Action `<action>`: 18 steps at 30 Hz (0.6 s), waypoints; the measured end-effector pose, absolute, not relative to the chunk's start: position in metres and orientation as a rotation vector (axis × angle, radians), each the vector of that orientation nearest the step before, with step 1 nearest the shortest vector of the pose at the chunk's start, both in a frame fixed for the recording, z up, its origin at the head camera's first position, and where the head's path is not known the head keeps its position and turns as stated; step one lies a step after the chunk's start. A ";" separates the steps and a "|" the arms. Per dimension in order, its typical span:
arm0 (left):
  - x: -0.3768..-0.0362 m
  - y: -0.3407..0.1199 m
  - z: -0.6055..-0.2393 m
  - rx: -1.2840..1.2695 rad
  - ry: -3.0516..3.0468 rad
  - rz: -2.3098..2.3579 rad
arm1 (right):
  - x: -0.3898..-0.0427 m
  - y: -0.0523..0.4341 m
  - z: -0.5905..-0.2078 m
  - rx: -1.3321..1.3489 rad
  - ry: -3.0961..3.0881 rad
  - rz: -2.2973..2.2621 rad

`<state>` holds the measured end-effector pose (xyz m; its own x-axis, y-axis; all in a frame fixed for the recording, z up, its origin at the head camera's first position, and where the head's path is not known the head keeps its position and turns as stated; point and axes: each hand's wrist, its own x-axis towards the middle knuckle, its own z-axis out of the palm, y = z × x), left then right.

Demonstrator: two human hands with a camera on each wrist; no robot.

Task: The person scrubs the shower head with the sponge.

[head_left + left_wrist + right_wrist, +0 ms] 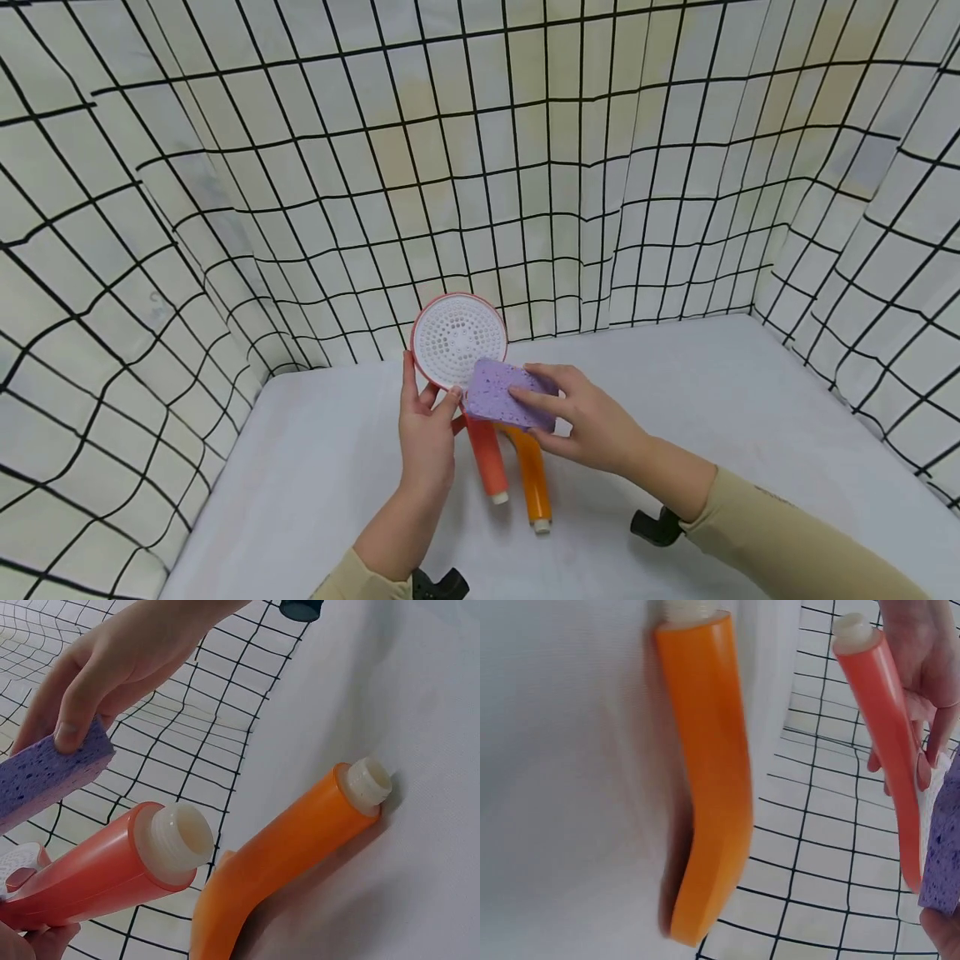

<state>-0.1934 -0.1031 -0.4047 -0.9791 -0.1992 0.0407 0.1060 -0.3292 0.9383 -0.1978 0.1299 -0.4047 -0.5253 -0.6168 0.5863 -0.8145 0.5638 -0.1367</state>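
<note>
My left hand grips a red shower head near its neck, with the round white spray face turned up toward the head camera. Between the thumb and fingers of my right hand is a purple sponge, which overlaps the lower right of the spray face in the head view. Speckled pores show on the sponge in the left wrist view. The red handle's white threaded end points away from the spray face.
An orange shower head lies on the white table beneath the hands; its upper part is hidden in the head view. White walls with a black grid enclose the table at the back and sides.
</note>
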 end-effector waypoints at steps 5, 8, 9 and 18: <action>-0.191 -0.100 -0.405 0.092 -1.707 -2.420 | -0.201 0.121 -0.401 1.092 -2.365 0.459; -0.190 -0.100 -0.404 0.077 -1.678 -2.434 | -0.200 0.120 -0.402 1.085 -2.389 0.420; -0.190 -0.100 -0.404 0.076 -1.668 -2.440 | -0.199 0.121 -0.402 1.085 -2.395 0.413; -0.191 -0.103 -0.402 0.149 -1.747 -2.359 | -0.192 0.120 -0.405 1.190 -2.355 0.381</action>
